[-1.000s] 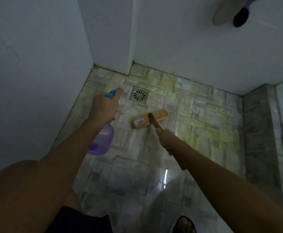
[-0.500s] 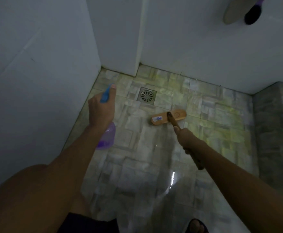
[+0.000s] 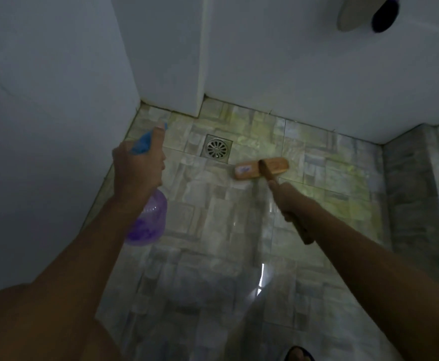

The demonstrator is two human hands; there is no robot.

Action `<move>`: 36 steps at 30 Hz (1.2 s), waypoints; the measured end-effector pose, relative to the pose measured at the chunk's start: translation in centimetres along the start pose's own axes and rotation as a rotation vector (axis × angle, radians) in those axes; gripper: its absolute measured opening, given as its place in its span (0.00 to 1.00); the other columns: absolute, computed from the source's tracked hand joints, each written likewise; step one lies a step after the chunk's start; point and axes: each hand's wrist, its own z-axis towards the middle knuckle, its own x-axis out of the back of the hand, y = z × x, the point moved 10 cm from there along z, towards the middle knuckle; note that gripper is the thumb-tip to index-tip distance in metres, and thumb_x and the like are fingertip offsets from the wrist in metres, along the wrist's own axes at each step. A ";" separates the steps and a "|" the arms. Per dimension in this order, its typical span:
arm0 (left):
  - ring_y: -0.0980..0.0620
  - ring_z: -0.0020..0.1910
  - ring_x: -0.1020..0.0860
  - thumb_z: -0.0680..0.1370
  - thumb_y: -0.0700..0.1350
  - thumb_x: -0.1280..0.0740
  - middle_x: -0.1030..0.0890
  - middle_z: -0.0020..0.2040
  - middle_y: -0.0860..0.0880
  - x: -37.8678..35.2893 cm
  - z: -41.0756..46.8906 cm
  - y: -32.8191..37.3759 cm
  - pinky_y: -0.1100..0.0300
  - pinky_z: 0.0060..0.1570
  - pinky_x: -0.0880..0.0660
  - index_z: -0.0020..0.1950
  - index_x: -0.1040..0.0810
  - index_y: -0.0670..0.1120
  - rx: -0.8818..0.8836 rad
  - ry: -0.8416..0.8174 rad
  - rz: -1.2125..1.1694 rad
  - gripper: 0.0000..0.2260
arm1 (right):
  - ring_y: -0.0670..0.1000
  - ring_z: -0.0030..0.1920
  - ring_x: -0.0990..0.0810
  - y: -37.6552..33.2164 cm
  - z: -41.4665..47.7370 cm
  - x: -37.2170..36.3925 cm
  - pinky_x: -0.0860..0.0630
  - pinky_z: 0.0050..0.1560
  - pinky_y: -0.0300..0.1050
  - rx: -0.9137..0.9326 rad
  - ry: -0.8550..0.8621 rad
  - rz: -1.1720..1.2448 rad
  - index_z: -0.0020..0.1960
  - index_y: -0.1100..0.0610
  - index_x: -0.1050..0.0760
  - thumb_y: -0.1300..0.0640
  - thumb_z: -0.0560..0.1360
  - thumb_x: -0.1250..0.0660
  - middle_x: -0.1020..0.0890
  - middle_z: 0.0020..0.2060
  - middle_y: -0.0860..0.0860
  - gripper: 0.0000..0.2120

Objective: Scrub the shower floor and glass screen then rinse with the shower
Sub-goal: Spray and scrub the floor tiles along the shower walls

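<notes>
**Q:** Where are your hands?

**A:** My left hand is curled round a purple spray bottle, one finger along its blue head, above the tiled shower floor. My right hand grips the wooden handle of a scrub brush; its head rests on the tiles just beside the drain.

**Q:** Which step?

**A:** Scrubbing the floor, I'd judge. The next move calls for firm downward pressure and even strokes across the tiles.

Left hand holds a purple spray bottle; right hand grips a scrub brush on the tiled floor.
</notes>
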 end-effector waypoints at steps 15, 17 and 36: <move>0.54 0.19 0.26 0.78 0.68 0.38 0.19 0.32 0.42 0.5 0.4 2.9 0.64 0.20 0.30 0.33 0.21 0.41 -0.038 -0.030 0.097 0.31 | 0.57 0.33 0.23 -9.4 6.5 -2.5 0.25 0.29 0.45 0.191 0.014 -0.182 0.58 0.60 0.31 0.37 0.82 0.52 0.21 0.44 0.59 0.27; 0.52 0.20 0.25 0.78 0.69 0.39 0.18 0.33 0.42 0.2 0.3 3.0 0.64 0.21 0.29 0.33 0.22 0.42 -0.022 -0.033 0.088 0.31 | 0.57 0.34 0.24 -8.7 7.1 -0.7 0.26 0.29 0.46 0.171 0.039 -0.175 0.56 0.61 0.30 0.38 0.82 0.51 0.22 0.42 0.59 0.27; 0.54 0.19 0.25 0.78 0.69 0.40 0.18 0.34 0.39 1.1 -0.8 4.0 0.64 0.19 0.29 0.36 0.21 0.38 -0.092 -0.045 0.141 0.34 | 0.55 0.31 0.26 -15.2 9.3 1.0 0.26 0.32 0.47 0.195 0.087 -0.095 0.53 0.62 0.31 0.51 0.85 0.49 0.24 0.39 0.60 0.15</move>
